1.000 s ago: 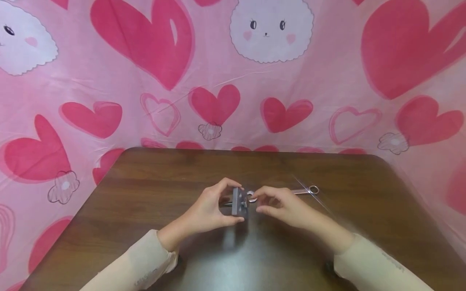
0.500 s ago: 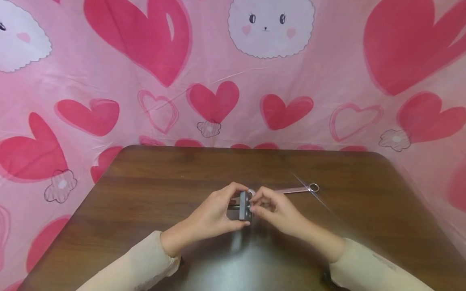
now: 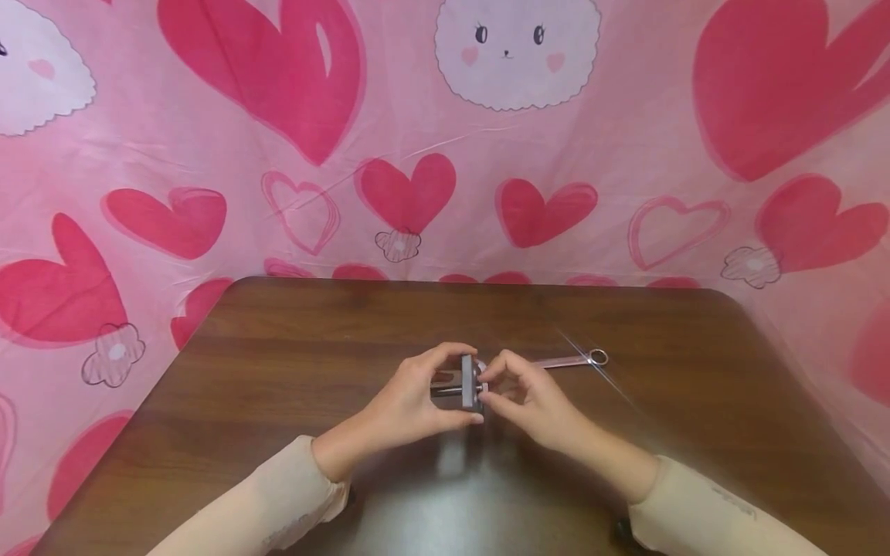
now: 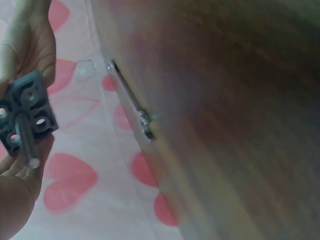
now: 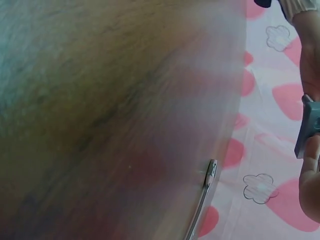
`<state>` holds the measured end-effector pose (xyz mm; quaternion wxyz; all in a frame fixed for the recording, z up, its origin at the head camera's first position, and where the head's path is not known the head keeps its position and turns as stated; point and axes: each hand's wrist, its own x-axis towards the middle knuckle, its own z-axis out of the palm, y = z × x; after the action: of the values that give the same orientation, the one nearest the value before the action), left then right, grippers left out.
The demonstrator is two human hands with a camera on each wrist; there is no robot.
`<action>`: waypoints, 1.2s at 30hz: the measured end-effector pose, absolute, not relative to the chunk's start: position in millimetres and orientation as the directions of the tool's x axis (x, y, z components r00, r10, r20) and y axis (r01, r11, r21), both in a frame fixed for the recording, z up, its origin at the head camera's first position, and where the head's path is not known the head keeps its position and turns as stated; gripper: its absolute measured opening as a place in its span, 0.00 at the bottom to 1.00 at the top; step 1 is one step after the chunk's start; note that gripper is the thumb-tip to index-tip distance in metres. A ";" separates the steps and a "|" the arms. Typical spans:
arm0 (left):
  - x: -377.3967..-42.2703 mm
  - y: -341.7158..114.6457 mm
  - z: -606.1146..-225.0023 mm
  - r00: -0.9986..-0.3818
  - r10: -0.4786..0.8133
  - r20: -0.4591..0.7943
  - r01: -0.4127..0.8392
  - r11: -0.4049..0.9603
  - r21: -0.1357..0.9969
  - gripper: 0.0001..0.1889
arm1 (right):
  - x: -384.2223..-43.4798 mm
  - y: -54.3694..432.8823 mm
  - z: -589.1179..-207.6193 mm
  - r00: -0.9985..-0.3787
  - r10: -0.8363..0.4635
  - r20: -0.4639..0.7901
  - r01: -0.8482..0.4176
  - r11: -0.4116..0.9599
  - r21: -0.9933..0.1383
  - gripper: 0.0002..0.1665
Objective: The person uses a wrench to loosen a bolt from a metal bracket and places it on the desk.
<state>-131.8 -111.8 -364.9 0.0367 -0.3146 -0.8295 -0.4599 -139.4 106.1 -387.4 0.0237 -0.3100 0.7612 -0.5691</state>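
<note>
My left hand (image 3: 410, 394) grips a grey square metal plate (image 3: 467, 382) by its opposite edges, fingers above and thumb below. In the left wrist view the plate (image 4: 27, 95) has holes near its corners, and a bolt (image 4: 27, 145) sticks out of its middle. The shank of this bolt (image 3: 447, 391) points left, toward the left palm, in the head view. On the plate's other face, my right hand (image 3: 531, 398) pinches the small silver end of the bolt between thumb and fingers. Whether that end is a nut or the head, I cannot tell.
A combination wrench (image 3: 566, 361) lies on the brown wooden table (image 3: 348, 332) behind the right hand, which hides part of it. Beyond the table's far edge hangs a pink cloth (image 3: 473, 208) printed with hearts.
The left hand has shifted a little right with the plate. The right hand's fingers have come in from beside the bolt and now pinch its end.
</note>
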 end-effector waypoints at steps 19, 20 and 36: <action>-133.7 -106.8 -366.9 -0.809 0.454 0.372 0.531 0.294 0.795 0.38 | -146.3 108.5 -387.2 -0.823 -0.481 0.302 -0.379 0.069 -0.923 0.08; -133.0 -106.6 -366.2 -0.810 0.456 0.370 0.530 0.297 0.794 0.38 | -146.6 107.9 -388.0 -0.826 -0.477 0.300 -0.373 0.065 -0.926 0.07; -137.6 -106.2 -364.6 -0.785 0.456 0.420 0.586 0.323 0.743 0.38 | -149.4 109.0 -394.3 -0.791 -0.465 0.398 -0.483 0.076 -0.872 0.15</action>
<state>-137.6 -106.2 -364.6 0.0669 -0.3213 -0.8105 -0.4851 -149.4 109.0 -394.3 -0.0079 -0.3232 0.7335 -0.5979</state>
